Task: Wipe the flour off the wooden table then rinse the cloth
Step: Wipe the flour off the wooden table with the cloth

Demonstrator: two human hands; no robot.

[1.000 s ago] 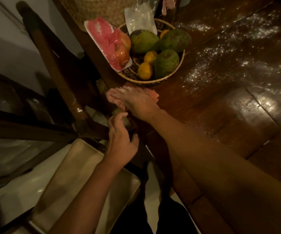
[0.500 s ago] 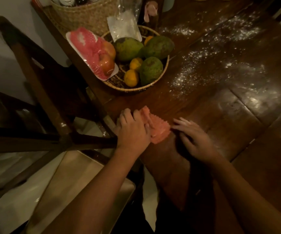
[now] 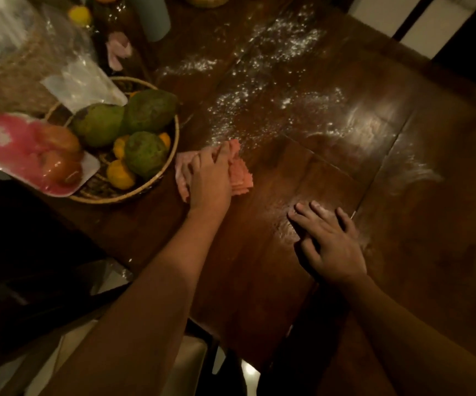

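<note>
Left hand [image 3: 209,178] covers most of the pink cloth [image 3: 239,178]. Items at the table's [image 3: 402,281] far left corner are blurred, possibly bottles. Both forearms are cropped at the frame's bottom edge.

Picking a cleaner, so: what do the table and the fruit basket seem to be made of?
Table: dark wood planks with visible seams, probably varnished, given the glare. Fruit basket: woven natural fibre, maybe rattan; coiled matte rim.

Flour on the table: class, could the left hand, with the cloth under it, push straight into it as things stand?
Probably yes. The left hand presses the cloth flat beside the fruit basket, and the flour begins just beyond its fingertips, nothing between.
</note>
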